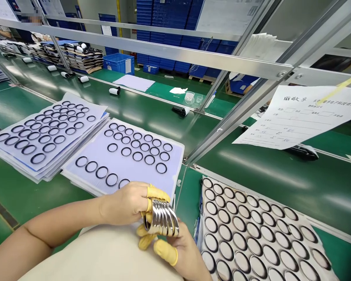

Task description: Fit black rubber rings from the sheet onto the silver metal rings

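Low in front of my body, both hands meet around a bunch of shiny metal rings (164, 218), stacked side by side. My left hand (125, 205) closes on the upper left side of the stack. My right hand (184, 249) curls round it from below and the right, thumb apart from the rings. Yellow finger cots cover fingertips on both hands. Just beyond lies a white sheet (96, 152) with dark-edged rings in rows and a bare strip between them; my left hand overlaps its near edge.
A stack of sheets with rings (55, 162) sits at left. On the right is a pale, ring-covered sheet (320, 240). A metal frame (222, 128) crosses ahead, with a hanging paper form (292, 117). Behind it, a green conveyor belt (152, 113) carries small black-and-white parts. A blue bin (118, 63) stands farther back.
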Available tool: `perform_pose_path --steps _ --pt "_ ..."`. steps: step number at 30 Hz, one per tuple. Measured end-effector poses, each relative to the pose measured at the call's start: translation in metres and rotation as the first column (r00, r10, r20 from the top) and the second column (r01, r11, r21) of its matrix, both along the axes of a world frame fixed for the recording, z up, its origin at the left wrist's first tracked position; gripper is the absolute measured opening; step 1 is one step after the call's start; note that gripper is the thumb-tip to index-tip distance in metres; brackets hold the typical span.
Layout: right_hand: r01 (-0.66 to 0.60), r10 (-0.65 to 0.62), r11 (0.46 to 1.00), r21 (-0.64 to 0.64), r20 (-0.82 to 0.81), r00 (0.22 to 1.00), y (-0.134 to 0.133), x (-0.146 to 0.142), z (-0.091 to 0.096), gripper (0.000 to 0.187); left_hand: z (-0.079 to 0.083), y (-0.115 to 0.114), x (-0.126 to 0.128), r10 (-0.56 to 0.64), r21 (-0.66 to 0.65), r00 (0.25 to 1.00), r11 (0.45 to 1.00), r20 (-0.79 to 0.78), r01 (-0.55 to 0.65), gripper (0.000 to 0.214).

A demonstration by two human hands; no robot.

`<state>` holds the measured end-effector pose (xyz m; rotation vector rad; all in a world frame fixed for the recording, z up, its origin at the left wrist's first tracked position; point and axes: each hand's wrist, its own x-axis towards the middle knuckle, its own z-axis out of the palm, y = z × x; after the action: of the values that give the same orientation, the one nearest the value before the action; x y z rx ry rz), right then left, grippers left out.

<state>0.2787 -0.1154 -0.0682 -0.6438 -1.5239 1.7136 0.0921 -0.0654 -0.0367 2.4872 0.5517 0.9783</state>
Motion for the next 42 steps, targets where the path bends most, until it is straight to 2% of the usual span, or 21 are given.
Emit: perform_pose_path --steps 4,7,9,12,15,17,18,20,22,23,24,25,26,30,32,34,36,39,42 --pt "-0.112 0.101 0.991 -0.07 -0.145 0.984 0.001 -0.005 -0.008 0.036 -0.003 -0.001 0.004 0.006 0.032 1.0 0.999 0.01 -0.006 0.016" --pt "-0.099 0.06 0.985 -0.143 -0.255 0.965 -0.001 -0.008 -0.014 0.036 0.0 0.0 0.002 -0.01 -0.012 0.999 1.0 -0.041 0.009 0.016" --pt "-0.086 0.022 0.976 -0.201 -0.297 0.954 -0.003 -0.009 -0.019 0.034 0.004 0.003 -0.001 -0.053 -0.127 0.986 0.991 -0.16 0.032 0.018" --pt "-0.08 0.002 0.964 -0.254 -0.293 0.956 -0.006 -0.008 -0.025 0.035 0.012 0.01 -0.009 -0.196 -0.324 0.921 0.942 -0.337 0.082 0.017" --pt "-0.076 0.004 0.96 -0.271 -0.256 0.967 -0.007 -0.006 -0.026 0.038 0.017 0.017 -0.017 -0.325 -0.496 0.88 0.86 -0.347 0.122 0.011" --pt "-0.074 0.013 0.969 -0.235 -0.252 0.968 -0.006 -0.007 -0.022 0.039 0.017 0.02 -0.021 -0.413 -0.666 0.871 0.732 -0.264 0.145 0.009" --pt "-0.072 0.022 0.978 -0.194 -0.248 0.969 -0.004 -0.007 -0.02 0.039 0.017 0.022 -0.022 -0.459 -0.756 0.868 0.633 -0.192 0.167 0.008" --pt "-0.048 0.03 0.995 -0.092 -0.194 0.981 -0.001 -0.008 -0.013 0.041 0.017 0.023 -0.024 -0.525 -0.895 0.851 0.383 -0.01 0.226 0.007" --pt "0.014 -0.013 1.0 0.009 -0.057 0.998 0.001 -0.008 -0.007 0.044 0.016 0.024 -0.024 -0.554 -0.952 0.818 0.14 0.153 0.273 0.018" --pt "0.046 -0.047 0.998 0.048 0.015 0.999 0.001 -0.008 -0.005 0.048 0.016 0.023 -0.023 -0.561 -0.957 0.799 0.041 0.214 0.286 0.025" --pt "0.076 -0.081 0.994 0.074 0.072 0.994 0.002 -0.007 -0.005 0.052 0.015 0.023 -0.021 -0.564 -0.955 0.784 -0.026 0.259 0.296 0.03" --pt "0.094 -0.104 0.991 0.091 0.107 0.989 0.002 -0.007 -0.005 0.058 0.014 0.021 -0.019 -0.563 -0.95 0.776 -0.055 0.283 0.306 0.032" --pt "0.105 -0.116 0.99 0.099 0.116 0.986 0.002 -0.006 -0.006 0.064 0.012 0.02 -0.017 -0.556 -0.947 0.779 -0.048 0.291 0.319 0.033" --pt "0.145 -0.158 0.979 0.14 0.083 0.984 0.001 0.0 -0.01 0.082 0.002 0.012 -0.01 -0.565 -0.936 0.797 0.117 0.213 0.333 0.045" --pt "0.181 -0.194 0.969 0.167 0.069 0.979 0.001 0.003 -0.01 0.084 -0.004 0.008 -0.009 -0.59 -0.932 0.79 0.166 0.167 0.321 0.051" --pt "0.224 -0.235 0.959 0.176 0.044 0.971 0.0 0.004 -0.011 0.085 -0.009 0.006 -0.007 -0.578 -0.93 0.799 0.181 0.163 0.321 0.055" --pt "0.273 -0.283 0.945 0.18 0.029 0.959 -0.002 0.005 -0.011 0.089 -0.013 0.004 -0.005 -0.522 -0.922 0.825 0.17 0.215 0.348 0.062" --pt "0.31 -0.326 0.93 0.199 0.051 0.944 -0.005 0.004 -0.011 0.093 -0.017 0.003 0.0 -0.388 -0.892 0.865 0.186 0.319 0.413 0.073" --pt "0.305 -0.347 0.902 0.306 0.092 0.933 -0.005 0.002 -0.008 0.089 -0.022 0.003 0.004 -0.225 -0.9 0.915 0.212 0.335 0.381 0.066"
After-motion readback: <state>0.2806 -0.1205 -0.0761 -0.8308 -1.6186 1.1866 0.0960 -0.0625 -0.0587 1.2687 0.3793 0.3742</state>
